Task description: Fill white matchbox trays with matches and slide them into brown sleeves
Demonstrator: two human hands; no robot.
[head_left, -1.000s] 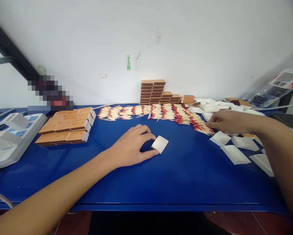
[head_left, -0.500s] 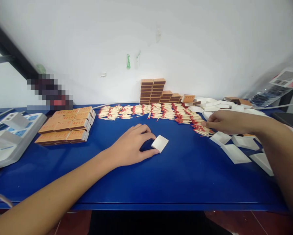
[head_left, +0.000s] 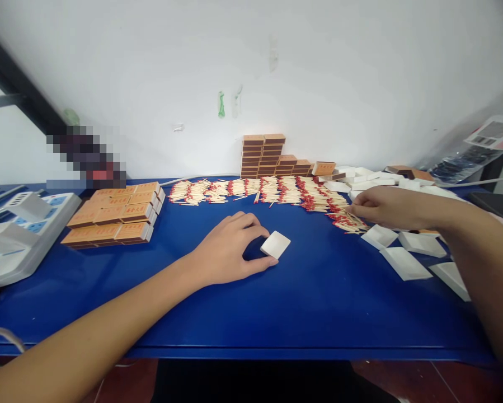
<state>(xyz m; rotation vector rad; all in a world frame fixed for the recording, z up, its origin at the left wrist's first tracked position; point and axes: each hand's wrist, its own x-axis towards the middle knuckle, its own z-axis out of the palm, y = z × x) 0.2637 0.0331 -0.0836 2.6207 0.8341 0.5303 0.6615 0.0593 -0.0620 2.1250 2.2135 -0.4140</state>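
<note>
My left hand (head_left: 238, 252) holds a small white matchbox tray (head_left: 276, 245) between thumb and fingers, resting on the blue table. At the right end of a long heap of red-tipped matches (head_left: 280, 190), my right hand (head_left: 375, 207) is closed in a pinch. Its fingertips touch the heap, but whatever is between them is hidden. Several white trays lie just below and beside that hand, among them one flat tray (head_left: 404, 263).
Printed matchboxes (head_left: 121, 215) are stacked at the left, beside a white power strip (head_left: 37, 235). More brown-sided matchboxes (head_left: 263, 157) stand against the wall. White trays (head_left: 364, 178) pile up at the back right, near a plastic-wrapped bundle (head_left: 465, 159).
My right hand has shifted very slightly at the match heap. The left hand's thumb has slid a little along the tray's near edge; the tray has hardly moved.
</note>
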